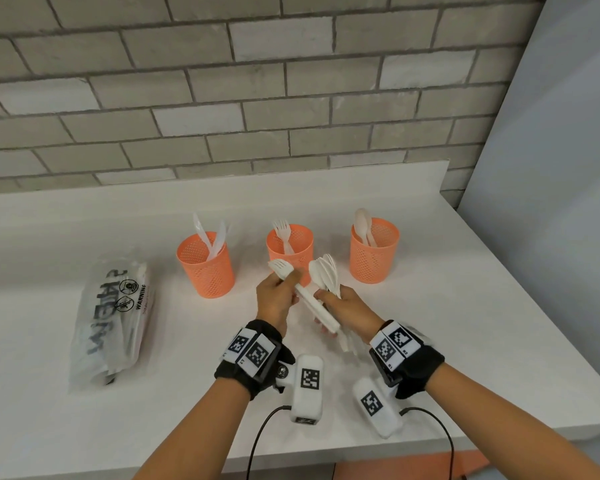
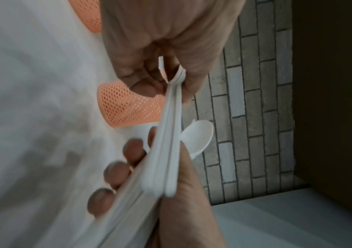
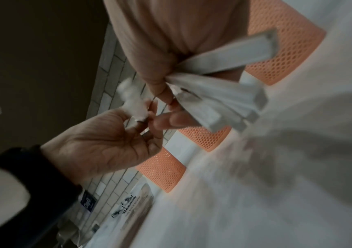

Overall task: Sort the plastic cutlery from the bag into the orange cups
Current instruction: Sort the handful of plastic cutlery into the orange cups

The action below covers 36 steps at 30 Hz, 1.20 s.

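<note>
The white counter [image 1: 430, 306] runs from the brick wall [image 1: 222, 81] to its front edge near the person, with bare room in front of the middle cup and to its right. The plastic bag [image 1: 110, 323] lies flat well to the left of the middle cup [image 1: 290, 244], its contents hard to make out through the crumpled film. Three orange mesh cups stand in a row: the left cup [image 1: 207, 268] holds knives, the middle cup forks, the right cup [image 1: 373, 252] spoons. Just in front of the middle cup both hands hover above the counter. The right hand [image 1: 347, 310] clutches a bundle of cutlery [image 1: 324, 275] — the handles are partly hidden by the fingers. The left hand [image 1: 274, 299] pinches a few forks [image 1: 280, 268] out of that bundle; the wrist views are blurred.
</note>
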Motion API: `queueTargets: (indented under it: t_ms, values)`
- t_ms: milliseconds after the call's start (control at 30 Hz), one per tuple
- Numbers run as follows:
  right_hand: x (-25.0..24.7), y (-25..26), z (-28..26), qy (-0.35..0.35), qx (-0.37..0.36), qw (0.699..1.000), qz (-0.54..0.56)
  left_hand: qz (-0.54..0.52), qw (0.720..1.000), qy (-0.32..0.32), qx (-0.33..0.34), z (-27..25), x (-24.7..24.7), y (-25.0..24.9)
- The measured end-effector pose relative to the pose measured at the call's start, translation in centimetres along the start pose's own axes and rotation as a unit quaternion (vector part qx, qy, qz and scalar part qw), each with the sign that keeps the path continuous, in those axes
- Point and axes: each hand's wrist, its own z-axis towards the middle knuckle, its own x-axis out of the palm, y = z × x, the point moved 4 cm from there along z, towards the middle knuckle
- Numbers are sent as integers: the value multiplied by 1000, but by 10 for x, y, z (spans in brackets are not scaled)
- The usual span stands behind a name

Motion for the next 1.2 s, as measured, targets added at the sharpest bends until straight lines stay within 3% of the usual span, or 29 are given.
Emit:
queueTargets:
  t_ms: [167,367,533,867,1033,1200]
  values:
    - [-14,-4,4,-87,-39,987,-128,-54,998,-37,20,4,-7,-10]
    - [-23,-3,4,-176,-56,956,-227,89,995,6,32,-5,4,-9]
    - [-20,-2,0,-185,-59,938,-289,138,988,19,74,-13,18,-3]
    - [-15,-3,0,-166,-63,944,-278,186,975,-1,119,-23,35,1]
    - [-18,-5,-1,-154,-57,960,-227,97,989,-57,92,-16,27,-4]
    - [-19,-4,-1,-152,-81,958,-230,71,995,-40,59,-14,25,0]
